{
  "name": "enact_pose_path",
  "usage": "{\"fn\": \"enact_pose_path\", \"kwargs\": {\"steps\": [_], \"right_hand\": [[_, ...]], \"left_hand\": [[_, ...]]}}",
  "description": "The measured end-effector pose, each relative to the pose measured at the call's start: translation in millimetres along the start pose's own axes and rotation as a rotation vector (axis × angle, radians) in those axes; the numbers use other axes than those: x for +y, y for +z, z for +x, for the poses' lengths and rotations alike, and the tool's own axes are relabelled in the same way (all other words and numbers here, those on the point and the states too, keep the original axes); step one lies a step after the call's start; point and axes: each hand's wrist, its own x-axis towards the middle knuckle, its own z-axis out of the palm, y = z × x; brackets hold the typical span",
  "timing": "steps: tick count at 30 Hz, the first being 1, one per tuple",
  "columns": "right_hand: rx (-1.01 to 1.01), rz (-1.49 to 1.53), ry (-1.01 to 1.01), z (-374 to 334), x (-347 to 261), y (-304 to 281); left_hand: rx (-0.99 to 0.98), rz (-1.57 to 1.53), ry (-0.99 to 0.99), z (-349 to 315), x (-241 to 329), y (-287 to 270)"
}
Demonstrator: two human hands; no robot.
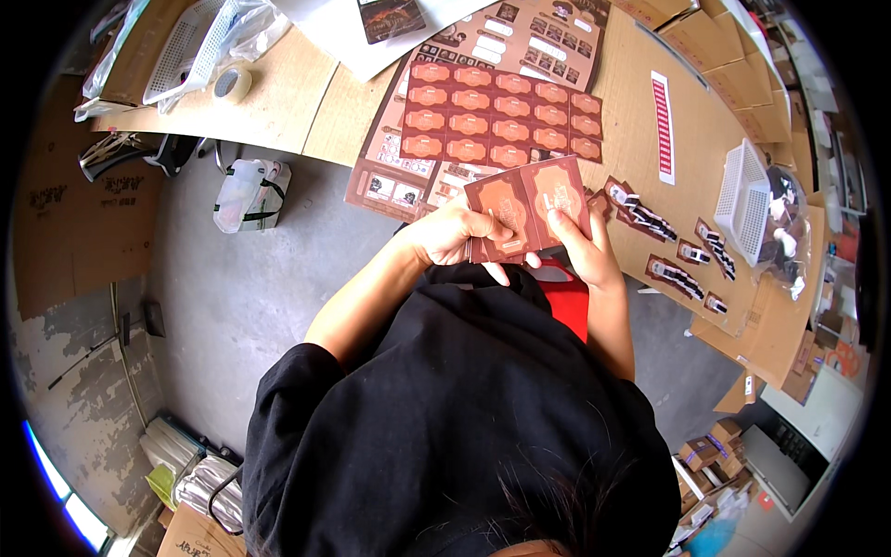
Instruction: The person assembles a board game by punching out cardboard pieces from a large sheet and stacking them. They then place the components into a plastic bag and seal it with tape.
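Observation:
Both hands hold reddish-brown printed cards (541, 209) with ornate orange panels, above the near table edge. My left hand (450, 232) grips the left side, thumb on top and fingers underneath. The right side is pinched by my right hand (591, 249), its thumb on the face. Two panels lie side by side with a line between them; whether they are joined, I cannot tell. Just beyond, a brown sheet (501, 107) with rows of similar orange panels rests on larger printed sheets (371, 172). To the right lie several small brown cards with black-and-white pieces (676, 277).
A white strip with red marks (663, 130) lies on the cardboard-topped table, near a white basket (742, 200) and a filled clear bag (786, 227). At the far left are a tape roll (232, 85) and another basket (190, 51). A bag (251, 197) stands below.

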Motion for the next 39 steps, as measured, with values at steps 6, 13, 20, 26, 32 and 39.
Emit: {"fn": "enact_pose_path", "kwargs": {"steps": [6,13,20,26,32,39], "right_hand": [[0.024,0.104,-0.023,-10.0,1.2,0.8],[0.471,0.280,-0.118,-27.7,3.5,-78.6],[0.192,0.138,-0.069,-19.1,37.4,2.7],[0.142,-0.061,0.137,-8.3,51.3,33.6],[0.020,-0.790,0.168,-17.5,55.0,22.0],[-0.245,-0.891,0.254,-25.6,53.5,11.6]], "left_hand": [[-0.021,0.092,-0.030,-2.8,4.0,11.2],[0.077,0.078,0.031,-38.1,32.1,-15.9],[0.029,-0.226,0.209,3.9,-8.8,-15.5],[0.109,-0.117,0.106,7.4,-40.7,-32.6],[0.176,0.025,0.025,16.0,-45.3,-27.6],[0.128,-0.009,-0.186,22.8,-37.5,-28.7]]}}
